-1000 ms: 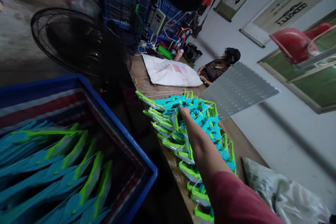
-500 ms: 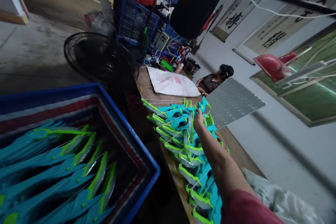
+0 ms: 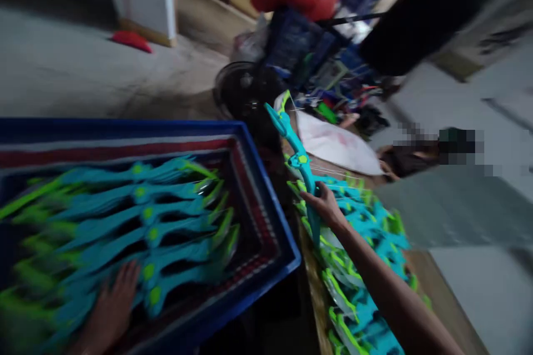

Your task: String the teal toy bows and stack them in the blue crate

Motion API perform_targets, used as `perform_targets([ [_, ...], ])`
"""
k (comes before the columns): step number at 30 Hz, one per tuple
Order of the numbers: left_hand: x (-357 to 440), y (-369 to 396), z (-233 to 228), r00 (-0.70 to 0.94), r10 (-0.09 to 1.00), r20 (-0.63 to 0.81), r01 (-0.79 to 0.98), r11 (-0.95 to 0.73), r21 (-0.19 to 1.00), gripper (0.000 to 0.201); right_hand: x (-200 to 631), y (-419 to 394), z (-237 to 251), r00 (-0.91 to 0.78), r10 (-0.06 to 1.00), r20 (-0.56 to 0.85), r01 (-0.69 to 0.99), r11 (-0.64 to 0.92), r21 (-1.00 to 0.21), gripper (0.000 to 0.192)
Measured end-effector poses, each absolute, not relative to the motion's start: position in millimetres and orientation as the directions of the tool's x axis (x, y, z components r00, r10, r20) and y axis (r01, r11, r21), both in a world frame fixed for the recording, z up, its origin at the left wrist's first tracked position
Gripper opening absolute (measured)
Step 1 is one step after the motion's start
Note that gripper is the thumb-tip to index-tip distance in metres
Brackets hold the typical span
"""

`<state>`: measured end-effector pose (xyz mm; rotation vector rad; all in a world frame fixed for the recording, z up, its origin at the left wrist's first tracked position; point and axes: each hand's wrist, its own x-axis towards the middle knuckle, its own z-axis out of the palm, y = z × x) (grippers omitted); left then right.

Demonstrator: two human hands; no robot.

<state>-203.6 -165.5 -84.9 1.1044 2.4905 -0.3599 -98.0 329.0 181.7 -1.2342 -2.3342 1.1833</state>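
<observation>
A teal and lime-green toy bow (image 3: 300,160) is gripped near its lower part by my right hand (image 3: 327,206), raised over the table's left edge. Beneath and beyond it, more toy bows (image 3: 370,283) lie in an overlapping row on the table. On the left, a blue crate (image 3: 270,188) with a striped lining holds several similar toy bows (image 3: 137,222) side by side. My left hand (image 3: 116,294) rests on the nearer bows in the crate, its fingers stretched out and somewhat blurred.
The wooden table (image 3: 437,288) runs along the right. A white sack (image 3: 333,144) lies at its far end, near a seated person (image 3: 410,152) and a grey panel (image 3: 453,205). Behind the crate stands a black fan (image 3: 245,91). A dark gap separates crate and table.
My right hand has lifted a toy bow from the row and moved it toward the crate. My left hand has come into view on the crate's bows. The view has swung left.
</observation>
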Motion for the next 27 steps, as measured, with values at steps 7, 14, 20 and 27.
perform_targets([
  [7,-200,-189,-119,-0.676,0.6,-0.429,0.644,0.763,0.052,0.087,-204,143,45,-0.95,-0.052,-0.307,0.032,0.964,-0.263,0.042],
  [14,-193,-195,-126,-0.65,0.645,-0.402,0.65,0.746,0.147,0.087,-255,61,-81,-0.859,-0.229,-0.457,-0.146,0.967,-0.21,0.04],
  [20,-209,-207,-122,-0.621,0.685,-0.381,0.666,0.717,0.203,0.098,-267,54,-108,-0.875,-0.2,-0.441,-0.14,0.976,-0.166,0.034],
  [27,-239,-216,-125,-0.655,0.755,0.045,0.715,0.598,0.363,0.063,-264,63,-60,-0.875,-0.182,-0.449,-0.108,0.977,-0.185,0.017],
])
